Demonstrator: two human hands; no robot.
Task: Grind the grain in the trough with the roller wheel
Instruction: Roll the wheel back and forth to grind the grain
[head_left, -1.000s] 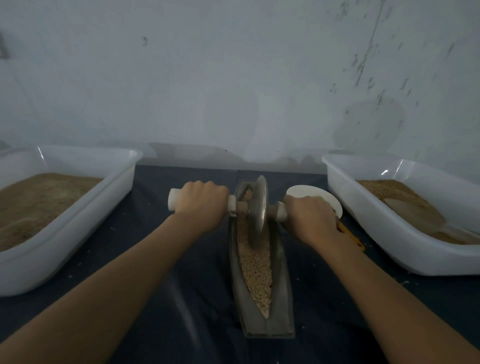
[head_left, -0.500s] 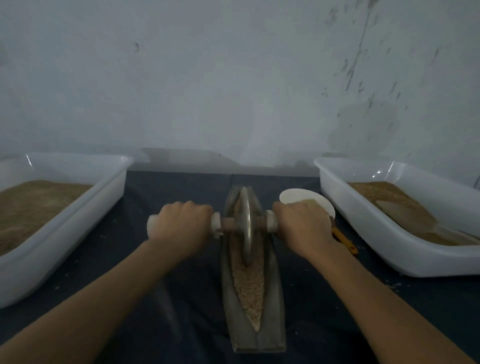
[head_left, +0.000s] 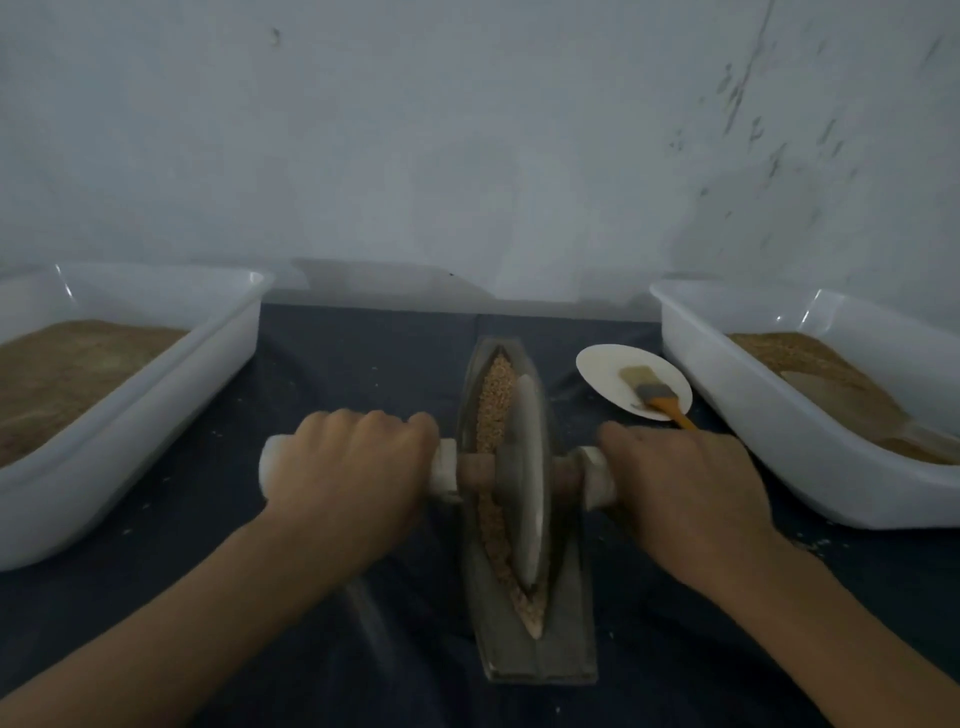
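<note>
A narrow boat-shaped grey trough (head_left: 563, 644) lies lengthwise on the dark table in front of me, holding tan grain (head_left: 493, 405). A grey roller wheel (head_left: 525, 483) stands upright in the trough near its middle, on a wooden axle with white handle ends. My left hand (head_left: 353, 467) grips the left handle and my right hand (head_left: 685, 488) grips the right handle. The wheel hides the grain beneath it.
A white tub (head_left: 156, 410) of brown ground meal sits at the left, and a second white tub (head_left: 769, 431) with grain and a scoop at the right. A small white plate (head_left: 602, 374) bearing a brush (head_left: 654, 395) with an orange handle lies just beyond my right hand.
The wheel has rolled from the trough's far end towards me to about its middle, both hands drawing back with it. The plate and brush are uncovered.
</note>
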